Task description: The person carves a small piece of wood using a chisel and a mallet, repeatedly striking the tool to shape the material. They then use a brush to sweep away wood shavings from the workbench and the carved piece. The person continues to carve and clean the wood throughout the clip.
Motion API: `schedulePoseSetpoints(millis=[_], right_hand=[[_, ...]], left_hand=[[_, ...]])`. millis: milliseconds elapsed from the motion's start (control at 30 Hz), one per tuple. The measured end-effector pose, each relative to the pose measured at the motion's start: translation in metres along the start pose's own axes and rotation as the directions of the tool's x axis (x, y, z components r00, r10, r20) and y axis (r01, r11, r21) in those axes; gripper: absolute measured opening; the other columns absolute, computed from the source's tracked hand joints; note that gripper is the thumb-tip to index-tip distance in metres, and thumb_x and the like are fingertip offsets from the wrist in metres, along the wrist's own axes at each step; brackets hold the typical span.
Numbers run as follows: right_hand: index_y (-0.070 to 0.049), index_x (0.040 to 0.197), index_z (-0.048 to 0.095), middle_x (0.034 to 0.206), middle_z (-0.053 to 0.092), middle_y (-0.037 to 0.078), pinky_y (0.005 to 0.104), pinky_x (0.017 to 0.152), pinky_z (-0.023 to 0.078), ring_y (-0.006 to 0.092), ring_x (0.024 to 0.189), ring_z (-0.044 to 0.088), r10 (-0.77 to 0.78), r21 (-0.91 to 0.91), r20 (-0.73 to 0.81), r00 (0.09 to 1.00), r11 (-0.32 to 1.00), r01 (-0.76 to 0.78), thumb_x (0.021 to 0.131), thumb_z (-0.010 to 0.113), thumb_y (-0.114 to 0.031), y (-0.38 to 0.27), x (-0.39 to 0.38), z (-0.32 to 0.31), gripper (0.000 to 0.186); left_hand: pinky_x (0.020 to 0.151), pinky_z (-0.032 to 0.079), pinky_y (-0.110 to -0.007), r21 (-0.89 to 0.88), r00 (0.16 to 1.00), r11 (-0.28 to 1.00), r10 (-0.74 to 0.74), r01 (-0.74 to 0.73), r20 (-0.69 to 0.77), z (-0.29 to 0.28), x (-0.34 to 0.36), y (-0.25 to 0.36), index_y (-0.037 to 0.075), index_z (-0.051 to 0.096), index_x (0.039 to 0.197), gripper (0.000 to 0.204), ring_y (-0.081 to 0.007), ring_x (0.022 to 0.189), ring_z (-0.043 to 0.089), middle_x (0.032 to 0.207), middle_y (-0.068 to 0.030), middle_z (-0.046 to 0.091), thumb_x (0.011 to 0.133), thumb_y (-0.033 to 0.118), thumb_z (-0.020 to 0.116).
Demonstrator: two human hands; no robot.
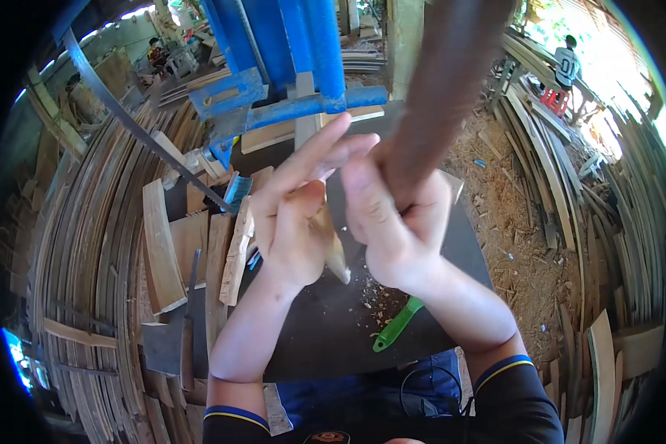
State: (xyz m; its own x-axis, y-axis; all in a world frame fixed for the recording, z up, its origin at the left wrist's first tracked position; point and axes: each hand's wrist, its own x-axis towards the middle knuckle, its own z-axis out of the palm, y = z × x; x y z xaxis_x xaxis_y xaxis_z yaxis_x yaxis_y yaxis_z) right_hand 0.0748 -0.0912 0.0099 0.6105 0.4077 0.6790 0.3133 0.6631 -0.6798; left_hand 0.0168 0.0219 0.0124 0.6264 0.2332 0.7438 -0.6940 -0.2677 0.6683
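Note:
My right hand (399, 222) is closed around a thick brown wooden rod (451, 89), which rises close to the camera and is blurred. To its left my left hand (296, 200) has its fingers stretched out toward the rod, thumb apart. A pale, narrow piece of wood with a pointed end (337, 259) shows beside and below the left palm; I cannot tell whether the palm touches it. Below both hands is a dark worktop (303, 333) scattered with wood chips (374, 296). A green handle (398, 325) lies by my right forearm, its other end hidden.
A blue metal machine frame (318, 59) stands ahead. Cut boards (163, 237) and a long, thin tool with a wooden handle (187, 348) lie left. A metal strip (126, 111) slants across the upper left. Stacked strips (74, 259) line the side. One person (567, 63) sits far right.

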Motion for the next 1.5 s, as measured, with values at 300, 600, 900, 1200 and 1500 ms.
schedulePoseSetpoints(millis=[300, 600, 900, 1200, 1500], right_hand=[[-0.007, 0.094, 0.054, 0.067, 0.051, -0.006, 0.0206, 0.044, 0.030, 0.0011, 0.052, 0.041, -0.251, -0.164, 0.029, 0.967, 0.954, 0.253, 0.097, 0.060, -0.013, 0.026, 0.007, 0.003, 0.009], [-0.007, 0.093, 0.049, 0.061, 0.040, -0.004, 0.0237, 0.040, 0.026, 0.0068, 0.046, 0.037, -0.118, -0.113, 0.080, 0.990, 0.985, 0.127, 0.100, 0.054, -0.020, 0.009, -0.004, 0.004, 0.015], [-0.011, 0.078, 0.042, 0.054, 0.031, -0.002, 0.0227, 0.035, 0.017, 0.0066, 0.040, 0.023, -0.041, 0.078, -0.059, 0.997, 0.996, 0.046, 0.106, 0.039, -0.035, -0.004, 0.002, 0.013, 0.036], [-0.009, 0.085, 0.047, 0.056, 0.037, -0.003, 0.0231, 0.036, 0.022, 0.0065, 0.041, 0.032, -0.085, -0.090, 0.023, 0.996, 0.992, 0.087, 0.104, 0.047, -0.028, 0.001, -0.002, 0.004, 0.026], [-0.006, 0.088, 0.054, 0.059, 0.047, -0.003, 0.0220, 0.039, 0.027, 0.0043, 0.044, 0.039, -0.134, -0.102, 0.052, 0.990, 0.985, 0.139, 0.100, 0.054, -0.023, 0.014, -0.003, 0.001, 0.022]], left_hand=[[0.100, 0.046, -0.038, 0.061, 0.997, 0.996, 0.067, -0.069, 0.026, -0.002, 0.001, -0.004, -0.009, 0.055, 0.129, 0.047, -0.0264, 0.109, 0.063, 0.118, -0.0214, 0.066, 0.092, 0.012, 0.036], [0.073, 0.050, -0.027, -0.036, 0.989, 0.999, 0.024, -0.030, -0.148, 0.002, 0.001, -0.011, -0.007, 0.062, 0.121, 0.044, -0.0174, 0.087, 0.067, 0.102, -0.0214, 0.070, 0.089, 0.006, 0.035], [0.049, 0.034, -0.018, -0.153, 0.972, 0.988, -0.031, -0.005, -0.234, -0.004, -0.003, -0.023, -0.005, 0.066, 0.114, 0.036, 0.0009, 0.053, 0.038, 0.096, -0.0146, 0.073, 0.092, 0.005, 0.040], [0.050, 0.036, -0.018, 0.002, 0.984, 0.999, 0.053, -0.054, -0.169, 0.005, -0.007, -0.019, -0.003, 0.066, 0.116, 0.036, 0.0006, 0.054, 0.040, 0.099, -0.0151, 0.073, 0.095, 0.007, 0.039], [0.046, 0.031, -0.019, -0.035, 0.973, 0.999, -0.004, -0.004, -0.230, 0.000, -0.002, -0.025, -0.004, 0.067, 0.113, 0.037, 0.0002, 0.049, 0.037, 0.094, -0.0143, 0.074, 0.092, 0.006, 0.038]])
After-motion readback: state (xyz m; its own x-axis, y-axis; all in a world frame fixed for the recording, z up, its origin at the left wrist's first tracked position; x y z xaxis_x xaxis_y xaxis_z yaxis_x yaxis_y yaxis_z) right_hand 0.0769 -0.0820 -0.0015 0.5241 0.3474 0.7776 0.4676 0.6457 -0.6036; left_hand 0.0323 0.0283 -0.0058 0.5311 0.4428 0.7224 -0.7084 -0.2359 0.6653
